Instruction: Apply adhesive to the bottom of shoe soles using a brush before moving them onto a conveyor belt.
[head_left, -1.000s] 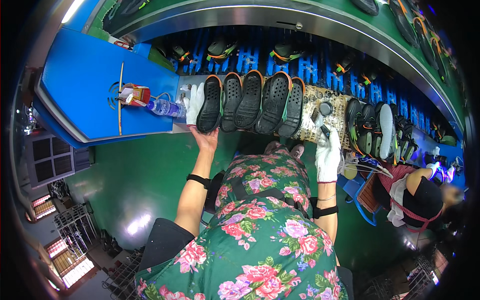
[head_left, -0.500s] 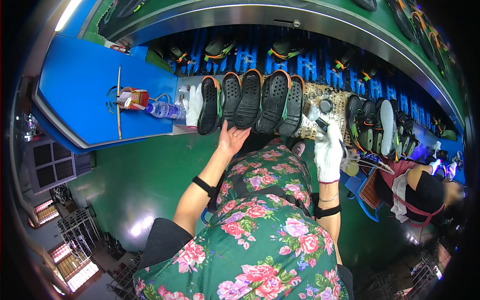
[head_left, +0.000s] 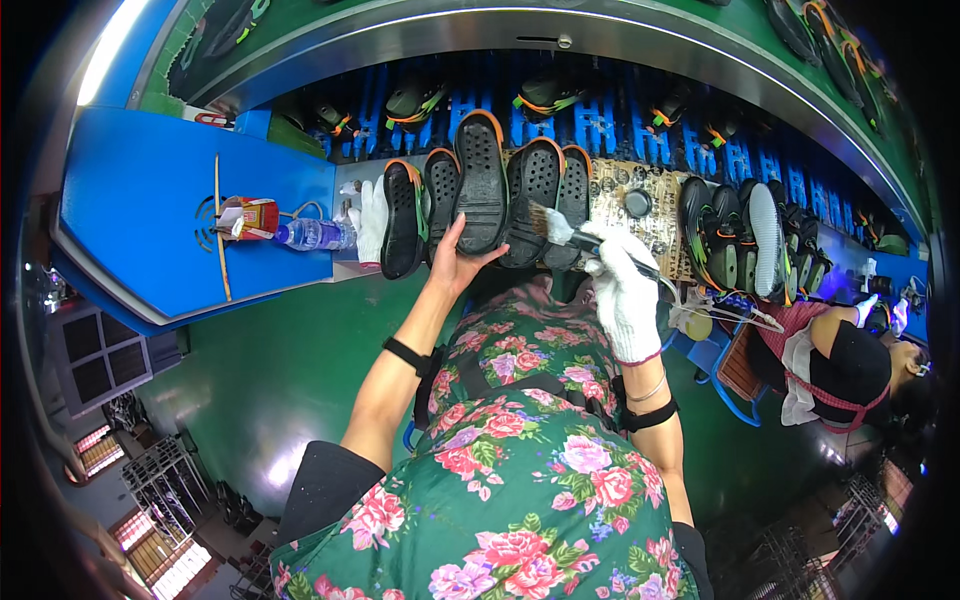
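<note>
- The left hand is bare, fingers wrapped around the near end of a black shoe sole with an orange rim, lifting it a little out of its row.
- The right hand wears a white knit glove and is closed on the handle of a brush, whose pale bristles sit just beside the next soles to the right.
- The held sole looks light and rubbery, likely to flex if pinched in the middle; its treaded face should give decent grip. Holding it at the heel end, as now, seems the sensible spot, keeping fingers off the face nearest the brush.
- Its long axis runs away from the person, near end in the palm, far end pointing at the blue conveyor racks; tread side faces up.
- Further left lie two more soles, a spare white glove, a plastic bottle and a small red carton on the blue tabletop.
- At the right, another person is bent over their own work.
</note>
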